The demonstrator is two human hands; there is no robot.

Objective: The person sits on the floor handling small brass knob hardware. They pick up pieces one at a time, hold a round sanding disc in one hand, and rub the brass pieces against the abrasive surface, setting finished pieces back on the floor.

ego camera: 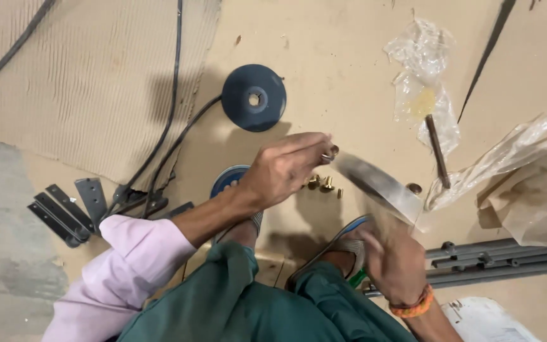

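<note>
**Hands on a metal strip above scattered brass fasteners**

Above the small cluster of brass-coloured fasteners [324, 183] lying on the tan floor [324, 57], the left hand [283, 168] pinches a tiny metal piece [330, 154] between fingertips closed narrowly; what that piece is cannot be made out. It meets the upper end of a flat, shiny grey metal strip [378, 183], which is blurred. The strip's long axis slants from upper left, just right of the fasteners, down to the lower right, where the right hand [397, 259] grips its lower end; the fingers wrap around it and hide that end. An orange band circles the right wrist.

Two feet in blue-edged sandals [343, 244] rest just below the fasteners, partly hidden by green trousers and the left forearm in a pale pink sleeve.

Up and left of the fasteners lies a dark blue round disc [254, 98] with a centre hole, a black cable [172, 133] running from it. Far left of them lies a pile of grey metal brackets [64, 212]. To their right lie crumpled clear plastic bags [422, 76], a dark rod [438, 152] and long grey metal rails [508, 259], cut off at the frame edge.
</note>
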